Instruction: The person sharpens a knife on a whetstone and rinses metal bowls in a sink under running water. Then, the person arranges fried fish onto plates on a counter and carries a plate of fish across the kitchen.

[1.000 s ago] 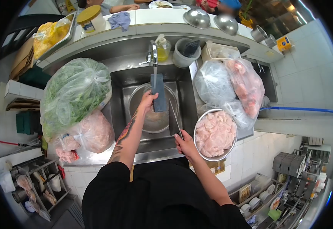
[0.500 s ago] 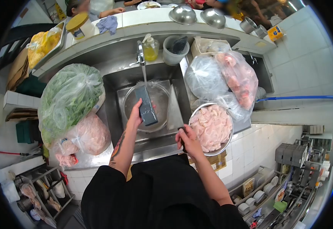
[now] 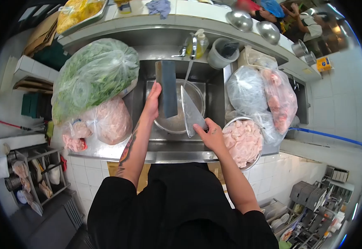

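My left hand (image 3: 152,103) is wrapped round a dark grey whetstone (image 3: 167,89), held lengthwise above the left side of the steel sink (image 3: 176,157). A broad-bladed knife (image 3: 192,113) is in my right hand (image 3: 211,135), tip pointing away from me. Its wet blade is beside the stone, with a gap between them. From the tap (image 3: 193,43) a stream of water falls close to the blade's tip. Beneath both hands, a round metal basin (image 3: 203,97) rests inside the sink. My right-hand fingers partly hide the knife's handle.
Bagged leafy greens (image 3: 91,79) and bagged pale meat (image 3: 110,120) lie left of the sink. On the right stand a bowl of cut raw meat (image 3: 243,143) and more bags (image 3: 247,89). A soap bottle (image 3: 201,43) is behind the tap. People work beyond the counter.
The whetstone has moved left, away from the water stream, and stands straighter. The knife has come up and its blade has turned inward, closer to the stone. My view has shifted slightly.
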`<act>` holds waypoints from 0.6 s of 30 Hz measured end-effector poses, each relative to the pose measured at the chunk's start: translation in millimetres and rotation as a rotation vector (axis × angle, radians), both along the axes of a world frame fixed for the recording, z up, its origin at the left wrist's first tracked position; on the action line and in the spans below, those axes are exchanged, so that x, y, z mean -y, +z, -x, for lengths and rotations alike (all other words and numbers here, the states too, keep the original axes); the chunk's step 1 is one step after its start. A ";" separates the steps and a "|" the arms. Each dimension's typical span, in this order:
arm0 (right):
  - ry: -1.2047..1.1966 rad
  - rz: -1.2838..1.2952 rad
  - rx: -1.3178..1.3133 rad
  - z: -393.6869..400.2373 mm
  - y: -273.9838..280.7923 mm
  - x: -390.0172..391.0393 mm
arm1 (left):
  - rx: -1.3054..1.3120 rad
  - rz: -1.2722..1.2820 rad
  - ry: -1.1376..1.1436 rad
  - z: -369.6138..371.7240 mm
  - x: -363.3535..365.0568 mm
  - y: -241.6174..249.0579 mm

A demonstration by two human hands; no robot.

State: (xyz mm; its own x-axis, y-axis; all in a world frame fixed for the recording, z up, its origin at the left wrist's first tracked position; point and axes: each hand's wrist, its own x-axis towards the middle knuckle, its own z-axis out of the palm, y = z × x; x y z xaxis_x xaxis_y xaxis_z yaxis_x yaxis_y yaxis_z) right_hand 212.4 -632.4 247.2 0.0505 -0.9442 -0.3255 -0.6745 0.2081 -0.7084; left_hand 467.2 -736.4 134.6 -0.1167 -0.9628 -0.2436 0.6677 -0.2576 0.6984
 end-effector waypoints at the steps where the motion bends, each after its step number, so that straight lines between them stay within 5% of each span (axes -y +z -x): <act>1: 0.022 -0.011 0.007 -1.9 -2.9 -3.0 | 0.114 -0.017 0.076 5.3 -2.4 -3.1; 6: -0.034 0.148 -0.102 -9.0 -21.0 -27.8 | 0.354 -0.029 0.231 25.8 -35.0 -37.1; 14: -0.039 0.170 0.038 -3.7 -39.5 -58.5 | -0.083 -0.271 0.267 32.2 -87.5 -116.7; 15: -0.039 0.162 0.041 -2.0 -45.1 -61.8 | -0.172 -0.257 0.219 29.7 -100.0 -67.5; 18: 0.013 0.142 0.120 0.1 -48.2 -75.1 | 0.023 -0.368 0.210 27.2 -121.6 -34.1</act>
